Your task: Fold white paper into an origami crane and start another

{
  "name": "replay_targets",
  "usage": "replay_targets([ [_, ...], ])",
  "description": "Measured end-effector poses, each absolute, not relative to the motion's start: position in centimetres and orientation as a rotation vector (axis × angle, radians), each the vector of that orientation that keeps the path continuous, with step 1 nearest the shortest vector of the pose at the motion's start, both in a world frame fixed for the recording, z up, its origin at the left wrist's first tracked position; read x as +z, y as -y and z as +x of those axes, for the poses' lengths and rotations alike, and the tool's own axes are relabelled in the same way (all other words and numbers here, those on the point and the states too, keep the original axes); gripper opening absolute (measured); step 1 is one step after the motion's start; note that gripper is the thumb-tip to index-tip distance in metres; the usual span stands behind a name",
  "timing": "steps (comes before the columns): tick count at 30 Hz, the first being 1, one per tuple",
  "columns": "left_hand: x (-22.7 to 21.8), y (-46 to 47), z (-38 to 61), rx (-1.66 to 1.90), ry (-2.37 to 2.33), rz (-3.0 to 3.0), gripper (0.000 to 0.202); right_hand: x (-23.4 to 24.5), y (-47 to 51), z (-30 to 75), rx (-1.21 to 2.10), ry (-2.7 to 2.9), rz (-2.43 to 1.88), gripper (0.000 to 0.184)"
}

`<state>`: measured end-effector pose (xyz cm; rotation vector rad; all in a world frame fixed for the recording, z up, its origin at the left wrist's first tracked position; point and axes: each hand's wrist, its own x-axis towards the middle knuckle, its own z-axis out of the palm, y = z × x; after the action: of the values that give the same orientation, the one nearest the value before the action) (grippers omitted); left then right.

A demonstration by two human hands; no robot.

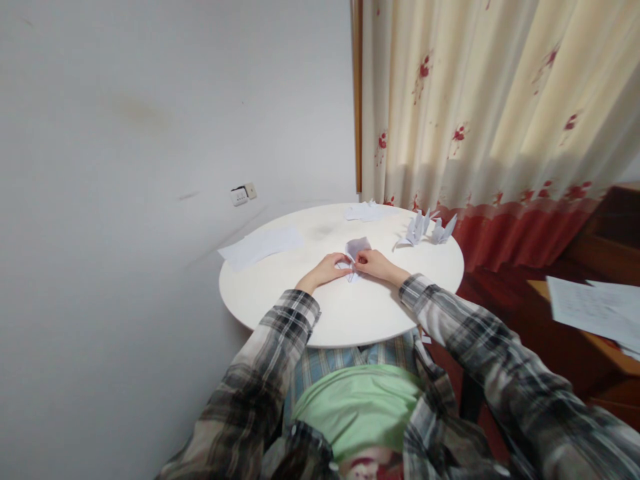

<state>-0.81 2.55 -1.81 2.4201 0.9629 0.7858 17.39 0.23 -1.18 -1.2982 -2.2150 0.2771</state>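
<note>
A small piece of white folded paper [356, 251] lies at the middle of a round white table [345, 313]. My left hand [327, 267] presses on its left side with fingers closed on the paper. My right hand [374, 263] pinches its right side. Both hands meet at the paper, wrists resting on the tabletop. Two finished folded paper cranes [427, 229] stand on the table's far right.
Flat white sheets [261, 245] lie at the table's left edge and a crumpled sheet [364, 211] at the far edge. A wall with a socket [243, 194] is on the left, a curtain behind, and a wooden desk with papers [590, 308] on the right.
</note>
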Motion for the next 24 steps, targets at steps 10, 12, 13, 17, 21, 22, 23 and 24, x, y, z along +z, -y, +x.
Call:
replay_targets([
  [10, -1.99, -2.37, -0.79, 0.735, -1.077, 2.425, 0.041, -0.91, 0.03, 17.41, 0.24, 2.229, -1.361, 0.015],
  [12, -1.96, -2.34, -0.83, 0.727, -1.08, 2.44, 0.042, -0.9, 0.05, 17.4, 0.244, 2.23, -1.36, 0.016],
  [13, -1.93, -2.32, -0.84, 0.721, -1.081, 2.45, 0.043, -0.9, 0.05, 17.4, 0.25, 2.231, -1.358, 0.016],
  [17, -1.84, -2.3, -0.82, 0.715, -1.085, 2.482, 0.038, -1.01, -0.05, 17.45, 0.263, 2.231, -1.346, 0.015],
  [21, -2.06, -2.49, -0.75, 0.794, -1.187, 2.422, 0.036, -1.07, 0.02, 17.48, 0.32, 2.27, -1.26, 0.016],
  [22, -2.15, -2.54, -0.74, 0.827, -1.235, 2.389, 0.038, -1.03, 0.11, 17.47, 0.342, 2.287, -1.235, 0.015],
  [23, -2.23, -2.55, -0.74, 0.861, -1.273, 2.353, 0.041, -0.96, 0.22, 17.46, 0.366, 2.302, -1.215, 0.015],
  [24, -2.28, -2.53, -0.73, 0.89, -1.287, 2.322, 0.044, -0.88, 0.33, 17.44, 0.386, 2.314, -1.204, 0.015],
])
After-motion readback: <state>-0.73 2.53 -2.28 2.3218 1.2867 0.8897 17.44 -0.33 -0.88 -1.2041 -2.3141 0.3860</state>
